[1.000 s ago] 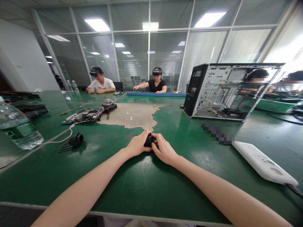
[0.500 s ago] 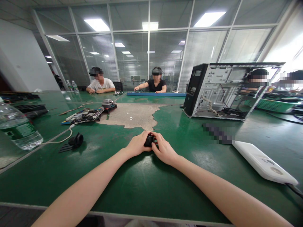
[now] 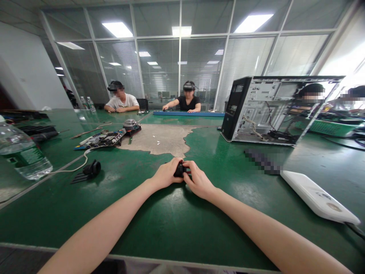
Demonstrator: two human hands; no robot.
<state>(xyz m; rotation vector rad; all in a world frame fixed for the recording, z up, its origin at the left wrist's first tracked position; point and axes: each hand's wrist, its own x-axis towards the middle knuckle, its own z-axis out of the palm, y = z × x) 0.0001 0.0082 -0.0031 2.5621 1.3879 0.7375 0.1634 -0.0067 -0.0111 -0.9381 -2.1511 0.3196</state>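
Note:
A small black part [image 3: 179, 169] sits between my two hands just above the green table [image 3: 171, 228], or resting on it; I cannot tell which. My left hand [image 3: 168, 173] wraps it from the left, fingers curled over its far side. From the right, my right hand [image 3: 198, 179] pinches at its edge with thumb and fingers, and a bit of red shows there. The fingers cover most of the part, so its kind does not show. Left of my hands lies another black plastic piece [image 3: 90, 169] with a round ring and flat prongs.
A circuit board [image 3: 99, 140] lies at the left behind a white cable. A water bottle [image 3: 25, 152] stands far left. To the right are an open computer case [image 3: 262, 110] and a white power bank [image 3: 319, 196]. People sit across the table near a blue strip [image 3: 188, 113].
My right fingers have shifted slightly on the black part's right edge. My left hand stays in place around it.

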